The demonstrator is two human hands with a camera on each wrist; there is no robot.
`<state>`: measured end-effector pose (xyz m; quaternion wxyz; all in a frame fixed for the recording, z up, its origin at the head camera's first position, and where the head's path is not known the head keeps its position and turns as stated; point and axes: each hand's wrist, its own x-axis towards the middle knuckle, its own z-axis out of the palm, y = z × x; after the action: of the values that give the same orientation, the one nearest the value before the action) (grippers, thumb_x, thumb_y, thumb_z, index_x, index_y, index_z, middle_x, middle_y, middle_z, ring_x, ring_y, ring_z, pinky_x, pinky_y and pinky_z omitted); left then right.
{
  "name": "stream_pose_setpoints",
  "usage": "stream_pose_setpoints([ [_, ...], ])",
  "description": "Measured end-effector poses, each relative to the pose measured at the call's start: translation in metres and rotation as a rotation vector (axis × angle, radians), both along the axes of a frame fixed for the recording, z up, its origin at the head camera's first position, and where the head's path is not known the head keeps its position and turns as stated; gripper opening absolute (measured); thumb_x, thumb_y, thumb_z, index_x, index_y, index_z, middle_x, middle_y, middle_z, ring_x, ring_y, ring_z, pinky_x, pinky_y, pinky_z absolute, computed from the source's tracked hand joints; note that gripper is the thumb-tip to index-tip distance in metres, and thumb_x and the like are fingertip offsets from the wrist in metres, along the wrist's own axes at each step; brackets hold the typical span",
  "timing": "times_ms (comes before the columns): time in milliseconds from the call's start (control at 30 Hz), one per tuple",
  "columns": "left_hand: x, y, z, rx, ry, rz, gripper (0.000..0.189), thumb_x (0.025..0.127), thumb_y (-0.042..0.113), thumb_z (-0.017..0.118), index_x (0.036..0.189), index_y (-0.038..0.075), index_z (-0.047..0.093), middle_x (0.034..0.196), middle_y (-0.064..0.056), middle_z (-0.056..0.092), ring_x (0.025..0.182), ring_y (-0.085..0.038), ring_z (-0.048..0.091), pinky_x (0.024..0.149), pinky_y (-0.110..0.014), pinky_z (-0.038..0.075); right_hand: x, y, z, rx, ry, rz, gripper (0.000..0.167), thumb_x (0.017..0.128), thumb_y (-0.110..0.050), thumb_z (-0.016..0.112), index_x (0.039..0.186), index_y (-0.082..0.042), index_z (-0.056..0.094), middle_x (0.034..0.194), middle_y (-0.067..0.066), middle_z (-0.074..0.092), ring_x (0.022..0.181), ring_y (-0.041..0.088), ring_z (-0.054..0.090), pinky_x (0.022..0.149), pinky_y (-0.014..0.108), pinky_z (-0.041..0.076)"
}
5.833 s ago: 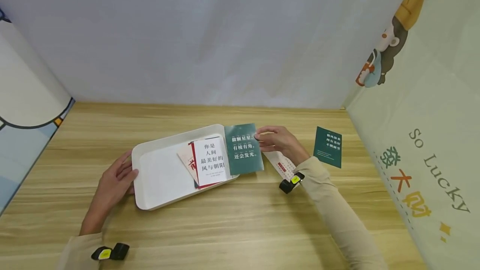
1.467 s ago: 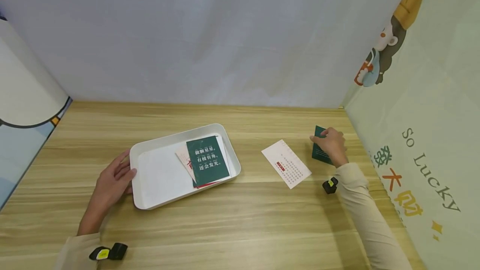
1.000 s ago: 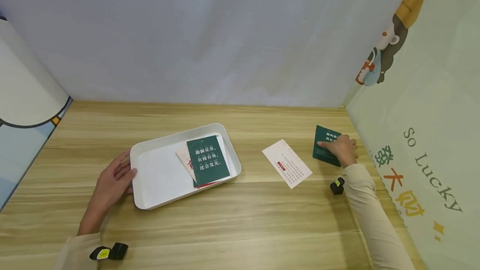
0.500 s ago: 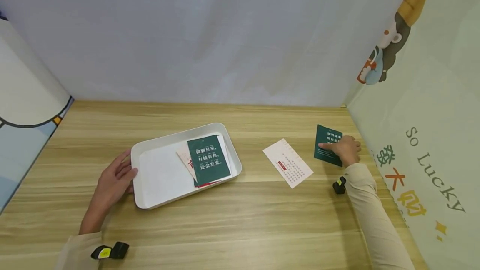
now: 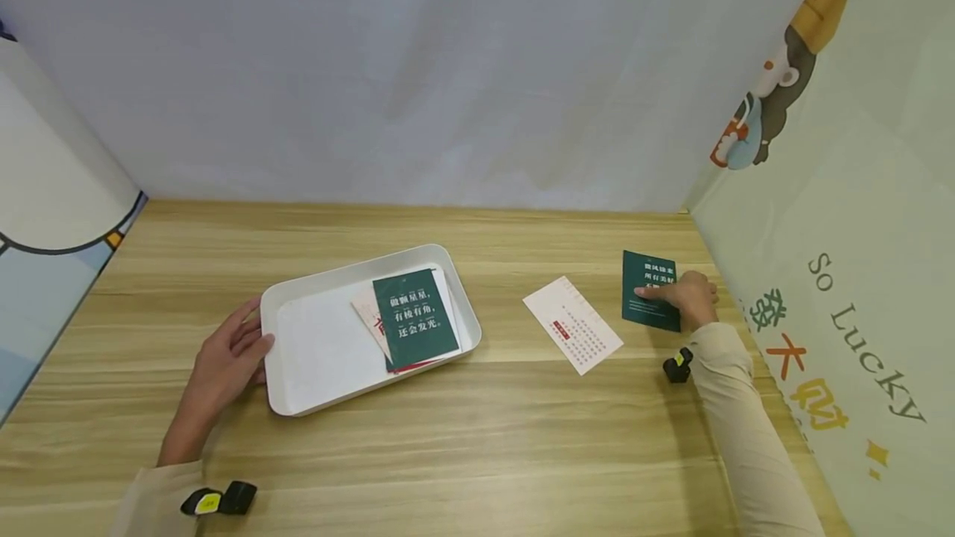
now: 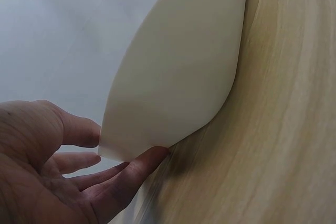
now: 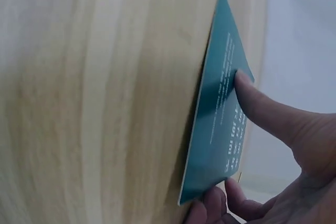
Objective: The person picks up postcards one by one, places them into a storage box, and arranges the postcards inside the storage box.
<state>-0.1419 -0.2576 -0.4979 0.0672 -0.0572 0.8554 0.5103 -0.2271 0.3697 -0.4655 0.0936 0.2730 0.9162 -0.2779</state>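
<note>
My left hand (image 5: pixel 227 355) holds the left end of a shallow white tray (image 5: pixel 313 408); in the left wrist view, its fingers (image 6: pixel 139 169) touch the tray's outer wall (image 6: pixel 173 77) at the rim and the lower edge. Cards overlap at the tray's right side, a green card (image 5: pixel 414 317) with white Chinese writing on top. At the far right, my right hand (image 5: pixel 690 297) grips another green card (image 5: pixel 643 313) by its right side. The right wrist view has the thumb (image 7: pixel 257 98) on the printed face of this green card (image 7: pixel 205 145) and curled fingers at its edge.
A pale card (image 5: pixel 573 326) with red printing lies on the wooden table (image 5: pixel 477 454) between the tray and the right hand. A grey cloth (image 5: pixel 418 73) hangs behind the table. A printed pale-green cloth (image 5: pixel 858 214) bounds the right side.
The right hand has let go of the first green card, now in the tray, and gone right to the second. That card has just shifted slightly left. The left hand stays put.
</note>
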Motion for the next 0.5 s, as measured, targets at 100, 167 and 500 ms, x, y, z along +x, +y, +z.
stream_pose_setpoints([
  [100,0.000,-0.001,-0.001,-0.001,-0.003,0.001,0.069,0.109,0.015,0.053,0.168,0.005,0.018,0.158,-0.038,0.037,0.143,-0.051,0.044,0.072,-0.004,0.046,0.004,0.002,0.003,-0.059,0.034,0.018,0.083,0.092,-0.024,0.078,0.139,0.031,0.037,0.137,0.045,0.048,0.113,0.045,0.050,0.106,0.057,0.047],
  [167,0.000,-0.001,-0.001,0.000,0.000,0.000,0.069,0.109,0.015,0.053,0.167,0.005,0.018,0.158,-0.038,0.037,0.143,-0.051,0.044,0.072,-0.005,0.047,0.004,0.004,0.004,-0.079,0.041,0.013,0.077,0.093,-0.020,0.077,0.137,0.031,0.039,0.132,0.041,0.053,0.108,0.039,0.055,0.099,0.051,0.053],
  [500,0.000,-0.001,-0.001,0.007,0.013,-0.004,0.068,0.109,0.014,0.054,0.167,0.004,0.019,0.158,-0.039,0.037,0.142,-0.051,0.045,0.070,-0.010,0.051,0.000,0.017,0.006,-0.201,-0.007,-0.058,0.059,0.098,-0.013,0.071,0.134,0.027,0.047,0.104,0.022,0.063,0.081,0.019,0.063,0.066,0.024,0.056],
])
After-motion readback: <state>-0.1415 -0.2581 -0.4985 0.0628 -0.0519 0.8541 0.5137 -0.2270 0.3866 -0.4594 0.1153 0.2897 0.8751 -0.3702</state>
